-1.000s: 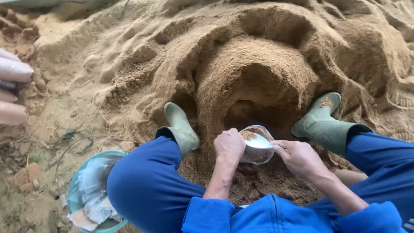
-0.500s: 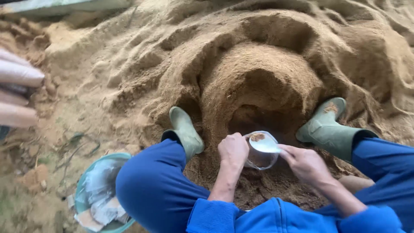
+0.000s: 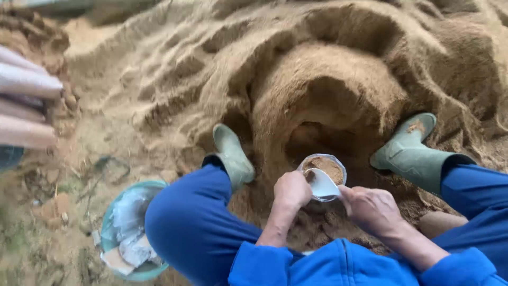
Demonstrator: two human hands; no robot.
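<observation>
I squat facing a big heap of brown sand (image 3: pixel 338 69) with a hollow dug into its front. My left hand (image 3: pixel 292 190) grips the side of a small clear cup (image 3: pixel 324 168) filled with brown sand. My right hand (image 3: pixel 370 207) holds a white scoop-like piece (image 3: pixel 321 185) against the cup's rim. Both hands sit low between my knees, just in front of the hollow. My legs are in blue trousers and green rubber boots (image 3: pixel 233 153), one on each side of the hollow, the right boot (image 3: pixel 410 151) resting on the sand.
A teal basin (image 3: pixel 129 235) with white scraps inside stands on the ground by my left knee. Several pale pipes or poles (image 3: pixel 26 100) lie at the left edge. Loose sandy ground with small stones spreads to the left.
The view has shifted slightly, so the hands and cup sit a little lower. Both hands stay on the cup and the white scoop, which tilts further into the rim.
</observation>
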